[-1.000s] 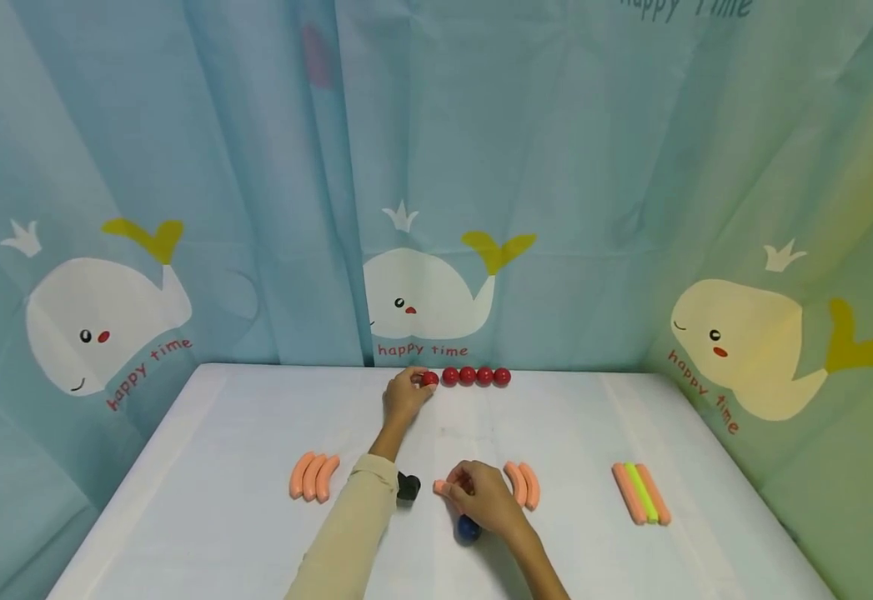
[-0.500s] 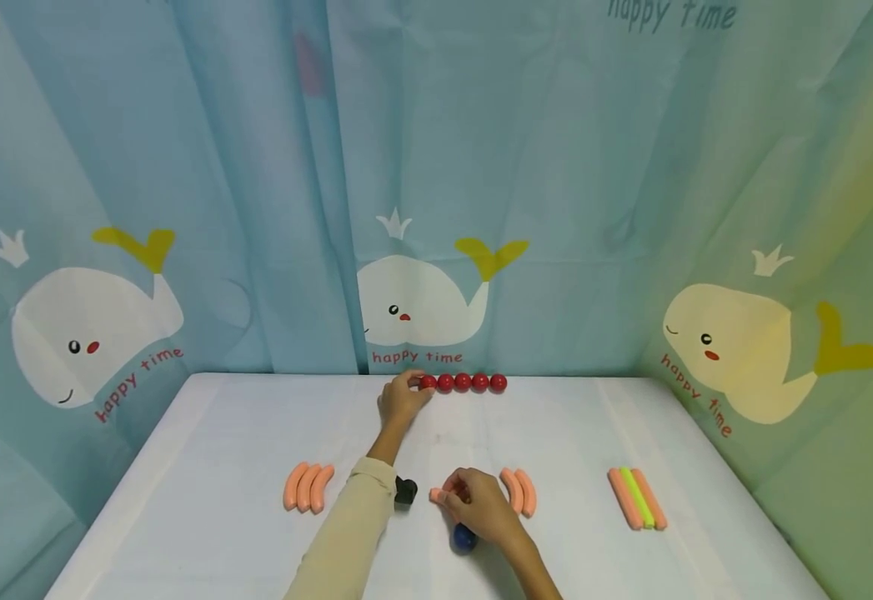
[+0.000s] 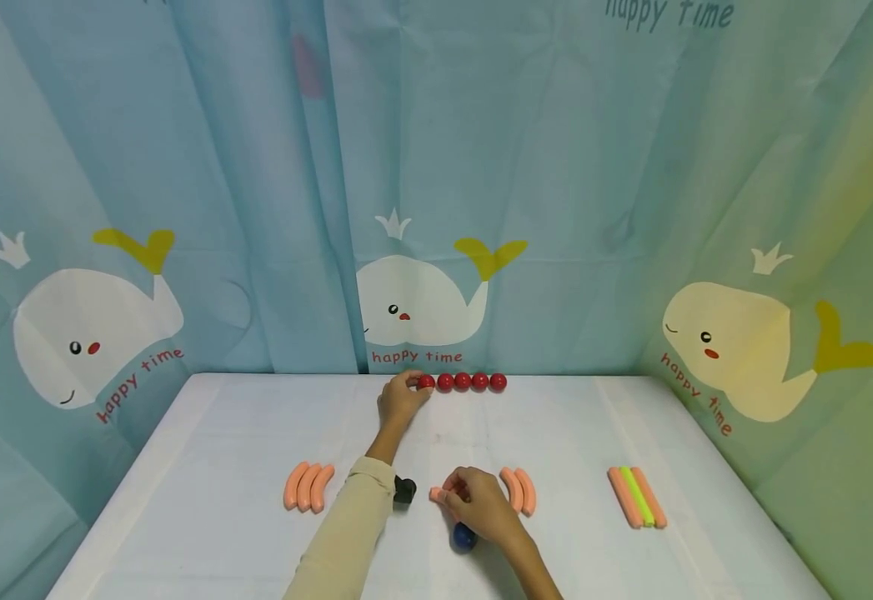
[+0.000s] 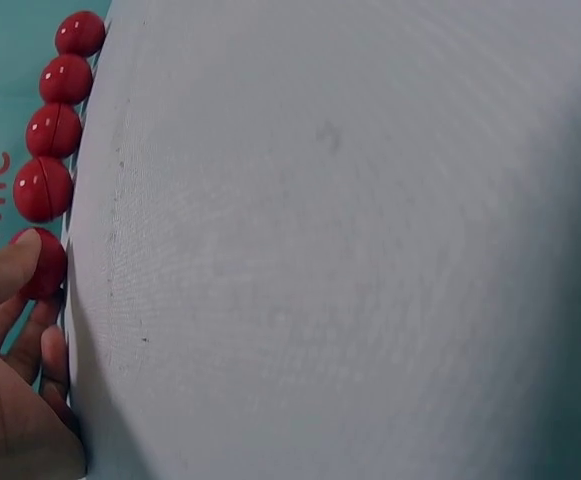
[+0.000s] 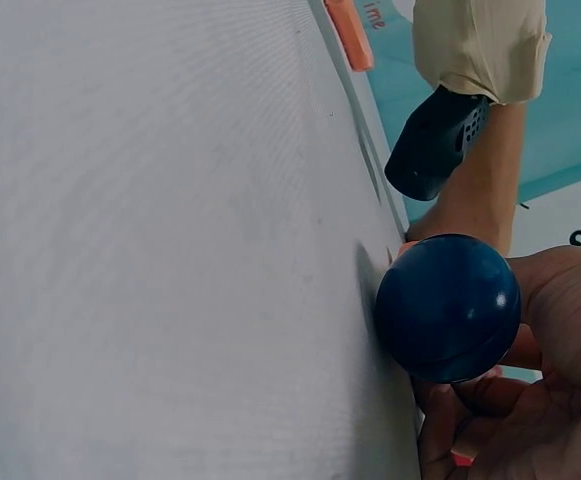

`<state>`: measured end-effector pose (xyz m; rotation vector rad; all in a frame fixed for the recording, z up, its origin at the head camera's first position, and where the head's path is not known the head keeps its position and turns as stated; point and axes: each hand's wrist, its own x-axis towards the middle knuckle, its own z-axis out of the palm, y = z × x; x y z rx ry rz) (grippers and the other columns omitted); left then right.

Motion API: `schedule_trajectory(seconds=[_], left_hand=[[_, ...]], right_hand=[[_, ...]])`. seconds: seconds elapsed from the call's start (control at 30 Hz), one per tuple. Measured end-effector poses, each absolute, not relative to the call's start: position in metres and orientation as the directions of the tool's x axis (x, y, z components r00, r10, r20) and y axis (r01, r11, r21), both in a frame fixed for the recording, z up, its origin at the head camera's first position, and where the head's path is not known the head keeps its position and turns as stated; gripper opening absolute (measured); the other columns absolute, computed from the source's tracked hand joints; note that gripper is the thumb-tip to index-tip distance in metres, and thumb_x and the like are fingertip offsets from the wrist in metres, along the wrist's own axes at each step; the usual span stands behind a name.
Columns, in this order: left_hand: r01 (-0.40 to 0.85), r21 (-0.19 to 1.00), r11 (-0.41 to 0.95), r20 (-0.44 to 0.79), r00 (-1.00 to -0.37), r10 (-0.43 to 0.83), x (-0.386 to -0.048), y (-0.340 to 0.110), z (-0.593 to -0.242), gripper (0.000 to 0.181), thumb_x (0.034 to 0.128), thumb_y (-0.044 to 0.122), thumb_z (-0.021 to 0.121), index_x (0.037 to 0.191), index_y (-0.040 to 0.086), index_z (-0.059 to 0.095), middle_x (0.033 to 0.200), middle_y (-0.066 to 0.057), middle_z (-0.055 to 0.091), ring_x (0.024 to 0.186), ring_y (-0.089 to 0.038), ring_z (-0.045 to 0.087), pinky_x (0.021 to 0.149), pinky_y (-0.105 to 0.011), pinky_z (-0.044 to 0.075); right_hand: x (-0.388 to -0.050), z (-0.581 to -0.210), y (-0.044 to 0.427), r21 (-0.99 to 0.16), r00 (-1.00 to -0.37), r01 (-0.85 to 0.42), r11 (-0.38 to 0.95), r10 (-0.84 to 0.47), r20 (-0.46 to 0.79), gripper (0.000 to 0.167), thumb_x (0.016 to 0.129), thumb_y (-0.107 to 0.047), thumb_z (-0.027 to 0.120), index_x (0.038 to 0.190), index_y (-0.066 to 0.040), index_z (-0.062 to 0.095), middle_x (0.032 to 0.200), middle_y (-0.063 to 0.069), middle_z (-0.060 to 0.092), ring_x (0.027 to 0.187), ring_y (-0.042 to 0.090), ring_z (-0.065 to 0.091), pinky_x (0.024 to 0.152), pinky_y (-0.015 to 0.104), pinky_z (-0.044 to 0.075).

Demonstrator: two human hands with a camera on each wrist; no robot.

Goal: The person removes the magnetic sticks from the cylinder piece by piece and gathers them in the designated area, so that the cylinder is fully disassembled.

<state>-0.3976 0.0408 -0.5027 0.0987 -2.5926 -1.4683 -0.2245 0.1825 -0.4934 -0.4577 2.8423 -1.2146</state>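
In the head view my left hand [image 3: 400, 402] reaches to the table's far edge. Thumb and fingers pinch a red ball [image 4: 48, 265] at the left end of a row of red balls [image 3: 471, 382]; a very small gap separates it from its neighbour. Nearer the middle, my right hand [image 3: 476, 500] pinches a salmon-pink sausage-shaped piece [image 3: 436, 494], mostly hidden by the fingers. A dark blue ball [image 3: 464, 537] sits on the table right below that hand; the right wrist view shows the blue ball [image 5: 448, 308] large, beside the palm.
Three curved pink sausages [image 3: 308, 487] lie at left. Two more curved sausages [image 3: 519, 492] lie just right of my right hand. Pink and green sticks [image 3: 637, 497] are side by side farther right. A black camera [image 3: 404, 490] sits by the left sleeve. A whale-print curtain [image 3: 579, 167] encloses the table.
My left hand has brought its red ball closer to the row, narrowing a clear gap to almost nothing. The right hand stays in place. The whole head view has shifted slightly.
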Motion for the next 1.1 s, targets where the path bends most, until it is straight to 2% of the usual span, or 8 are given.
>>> schedule_trajectory(seconds=[0.43, 0.77, 1.1], left_hand=[[0.027, 0.853, 0.521, 0.127, -0.979, -0.157, -0.3965, 0.0403, -0.5031, 0.032, 0.0835, 0.022, 0.077, 0.114, 0.013, 0.071, 0.107, -0.007, 0.074, 0.102, -0.028, 0.063, 0.091, -0.048, 0.039], [0.042, 0.858, 0.511, 0.132, -0.981, -0.14, -0.397, 0.039, -0.5032, 0.035, 0.0832, 0.022, 0.077, 0.115, 0.011, 0.07, 0.109, -0.007, 0.074, 0.107, -0.029, 0.062, 0.096, -0.052, 0.038], [0.007, 0.89, 0.456, 0.081, -0.986, -0.143, -0.3966, 0.038, -0.5036, 0.039, 0.0835, 0.022, 0.077, 0.12, 0.009, 0.068, 0.113, -0.009, 0.073, 0.11, -0.031, 0.061, 0.1, -0.053, 0.038]], right_hand=[[-0.2232, -0.4915, 0.1802, -0.72, -0.955, -0.266, 0.641, -0.275, 0.108, 0.011, 0.091, -0.017, 0.067, 0.085, -0.008, 0.065, 0.071, -0.003, 0.058, 0.062, 0.0, 0.049, 0.056, 0.019, 0.043], [-0.2231, -0.4911, 0.1807, -0.707, -0.956, -0.271, 0.653, -0.269, 0.118, 0.011, 0.091, -0.017, 0.067, 0.086, -0.008, 0.065, 0.073, -0.004, 0.058, 0.063, 0.0, 0.05, 0.057, 0.019, 0.044], [-0.2235, -0.4922, 0.182, -0.705, -0.958, -0.258, 0.66, -0.268, 0.1, 0.011, 0.092, -0.019, 0.067, 0.086, -0.009, 0.065, 0.073, -0.005, 0.058, 0.063, 0.0, 0.05, 0.057, 0.019, 0.045]])
